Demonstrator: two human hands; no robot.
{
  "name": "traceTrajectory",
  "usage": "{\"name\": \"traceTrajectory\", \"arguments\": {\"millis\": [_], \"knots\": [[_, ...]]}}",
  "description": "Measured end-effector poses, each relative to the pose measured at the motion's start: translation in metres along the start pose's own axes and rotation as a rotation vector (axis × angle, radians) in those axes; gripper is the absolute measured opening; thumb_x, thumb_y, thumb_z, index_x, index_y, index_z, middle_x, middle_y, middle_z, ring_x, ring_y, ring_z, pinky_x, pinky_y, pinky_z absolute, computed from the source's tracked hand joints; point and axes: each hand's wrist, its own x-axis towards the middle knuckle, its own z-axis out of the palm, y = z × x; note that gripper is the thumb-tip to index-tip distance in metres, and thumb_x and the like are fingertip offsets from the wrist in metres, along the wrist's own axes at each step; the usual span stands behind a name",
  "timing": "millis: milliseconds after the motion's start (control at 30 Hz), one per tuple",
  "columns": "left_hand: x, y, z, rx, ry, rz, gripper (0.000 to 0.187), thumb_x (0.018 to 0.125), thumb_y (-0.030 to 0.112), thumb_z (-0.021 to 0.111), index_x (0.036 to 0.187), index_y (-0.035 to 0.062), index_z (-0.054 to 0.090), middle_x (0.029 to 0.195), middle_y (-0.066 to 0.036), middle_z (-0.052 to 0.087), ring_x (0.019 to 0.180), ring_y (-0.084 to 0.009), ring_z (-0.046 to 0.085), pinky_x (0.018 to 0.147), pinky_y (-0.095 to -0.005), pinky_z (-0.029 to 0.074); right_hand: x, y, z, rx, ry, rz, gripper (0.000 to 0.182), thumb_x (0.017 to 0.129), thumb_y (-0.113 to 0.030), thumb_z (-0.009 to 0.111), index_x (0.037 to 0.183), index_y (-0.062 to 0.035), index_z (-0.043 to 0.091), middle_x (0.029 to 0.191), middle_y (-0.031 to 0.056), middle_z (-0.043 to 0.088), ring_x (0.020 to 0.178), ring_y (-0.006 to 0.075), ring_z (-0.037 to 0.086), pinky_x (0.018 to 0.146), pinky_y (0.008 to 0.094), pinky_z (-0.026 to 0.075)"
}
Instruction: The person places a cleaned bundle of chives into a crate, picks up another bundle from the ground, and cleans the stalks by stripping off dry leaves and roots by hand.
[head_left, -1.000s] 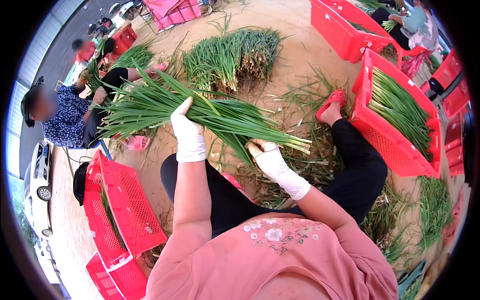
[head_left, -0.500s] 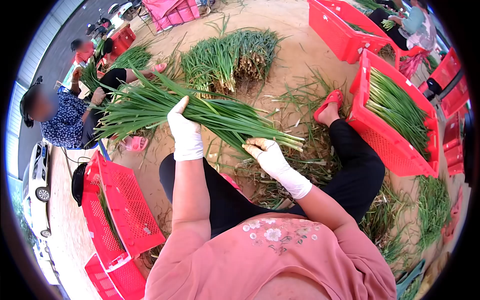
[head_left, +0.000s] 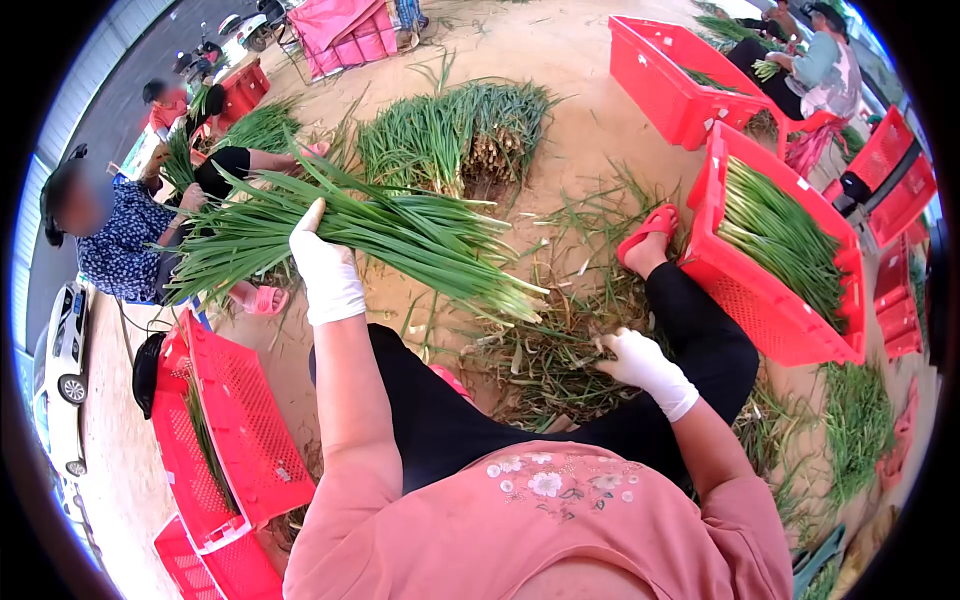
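My left hand [head_left: 328, 275], in a white glove, is closed around a thick bunch of garlic chives [head_left: 410, 235]. The leafy ends spread to the left and the pale stem ends point right, above my lap. My right hand [head_left: 645, 368], gloved too, is over the litter of loose leaves [head_left: 555, 370] between my legs. Its fingers are bent and a little apart, with nothing I can make out in them. Ahead on the ground lies a big heap of chives [head_left: 455, 135], some with their cut ends facing me.
A red crate [head_left: 790, 250] full of chives stands at my right, with another red crate [head_left: 680, 80] beyond it. More red crates [head_left: 235, 420] are at my left. A person in a blue patterned top [head_left: 125, 235] sits at left, handling chives. Other people sit farther off.
My right hand has left the stem ends of the bunch and moved right and down to the leaf litter. My left hand, still holding the bunch, has shifted slightly left.
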Motion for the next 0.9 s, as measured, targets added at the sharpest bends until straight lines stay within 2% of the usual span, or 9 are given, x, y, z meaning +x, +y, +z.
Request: {"name": "traceTrajectory", "arguments": {"millis": [67, 133, 333, 467, 533, 633, 767, 833, 900], "knots": [[-0.008, 0.000, 0.003, -0.015, 0.003, -0.016, 0.020, 0.085, 0.008, 0.049, 0.100, -0.0047, 0.053, 0.095, -0.014, 0.058, 0.084, -0.0253, 0.059, 0.079, -0.0366, 0.049, 0.019, -0.030, -0.019, 0.557, 0.216, 0.013, 0.026, 0.076, -0.025, 0.064, 0.090, -0.0035, 0.066, 0.087, 0.0140, 0.062, 0.080, 0.0275, 0.060, 0.072, 0.0342, 0.047], [-0.012, -0.004, -0.003, 0.359, -0.208, 0.264, 0.020, 0.086, 0.004, 0.046, 0.102, -0.0069, 0.052, 0.096, -0.015, 0.057, 0.085, -0.0232, 0.058, 0.079, -0.0351, 0.050, 0.031, -0.054, -0.018, 0.732, 0.332, -0.066, 0.022, 0.077, -0.021, 0.063, 0.091, -0.0048, 0.066, 0.083, 0.0131, 0.061, 0.078, 0.0269, 0.059, 0.071, 0.0323, 0.047], [-0.025, -0.001, 0.017, 0.097, -0.054, 0.015, 0.021, 0.087, -0.001, 0.044, 0.105, -0.0104, 0.051, 0.097, -0.015, 0.057, 0.084, -0.0203, 0.058, 0.075, -0.0313, 0.051, 0.064, -0.096, 0.006, 0.629, 0.420, -0.141, 0.026, 0.074, -0.017, 0.067, 0.096, -0.0025, 0.065, 0.095, 0.0144, 0.062, 0.082, 0.0265, 0.061, 0.073, 0.0306, 0.048], [-0.026, -0.009, 0.014, 0.092, -0.003, 0.025, 0.020, 0.086, 0.002, 0.047, 0.101, -0.0090, 0.055, 0.097, -0.015, 0.058, 0.081, -0.0215, 0.059, 0.074, -0.0321, 0.051, 0.071, -0.115, 0.001, 0.632, 0.510, -0.174, 0.032, 0.073, -0.025, 0.068, 0.096, -0.0033, 0.065, 0.096, 0.0145, 0.062, 0.090, 0.0292, 0.059, 0.079, 0.0334, 0.046], [-0.028, -0.014, 0.011, 0.178, -0.051, 0.088, 0.020, 0.086, 0.002, 0.047, 0.100, -0.0088, 0.056, 0.096, -0.014, 0.059, 0.081, -0.0212, 0.059, 0.074, -0.0320, 0.051, 0.074, -0.117, -0.005, 0.635, 0.509, -0.175, 0.031, 0.073, -0.023, 0.069, 0.095, -0.0012, 0.065, 0.094, 0.0139, 0.062, 0.089, 0.0257, 0.060, 0.079, 0.0311, 0.046], [-0.028, -0.021, 0.009, 0.300, -0.125, 0.163, 0.020, 0.086, 0.003, 0.048, 0.099, -0.0086, 0.057, 0.096, -0.014, 0.060, 0.082, -0.0210, 0.059, 0.075, -0.0320, 0.051, 0.078, -0.114, -0.010, 1.218, 0.175, 0.098, 0.026, 0.074, -0.016, 0.070, 0.095, -0.0005, 0.066, 0.092, 0.0117, 0.063, 0.080, 0.0176, 0.060, 0.076, 0.0255, 0.045], [-0.037, -0.030, 0.018, 0.292, -0.071, 0.141, 0.020, 0.085, 0.002, 0.050, 0.100, -0.0087, 0.057, 0.096, -0.013, 0.060, 0.080, -0.0191, 0.059, 0.072, -0.0307, 0.051, 0.083, -0.108, 0.001, 1.033, 0.267, 0.046, 0.020, 0.075, -0.016, 0.067, 0.088, -0.0010, 0.066, 0.084, 0.0131, 0.062, 0.075, 0.0230, 0.061, 0.072, 0.0292, 0.047], [-0.026, -0.042, 0.005, 0.446, -0.072, 0.257, 0.020, 0.084, 0.001, 0.053, 0.101, -0.0082, 0.059, 0.096, -0.011, 0.060, 0.077, -0.0154, 0.058, 0.068, -0.0277, 0.051, 0.078, -0.111, 0.004, 0.436, 0.552, -0.050, 0.014, 0.077, -0.015, 0.062, 0.082, -0.0021, 0.063, 0.078, 0.0149, 0.059, 0.073, 0.0298, 0.060, 0.067, 0.0350, 0.048], [-0.053, -0.037, 0.029, 0.395, -0.008, 0.203, 0.020, 0.084, 0.001, 0.053, 0.101, -0.0086, 0.059, 0.094, -0.011, 0.061, 0.076, -0.0147, 0.058, 0.067, -0.0272, 0.051, 0.079, -0.110, 0.012, 0.444, 0.582, -0.070, 0.012, 0.078, -0.015, 0.061, 0.080, -0.0026, 0.061, 0.076, 0.0158, 0.057, 0.070, 0.0321, 0.059, 0.065, 0.0372, 0.047]]}}
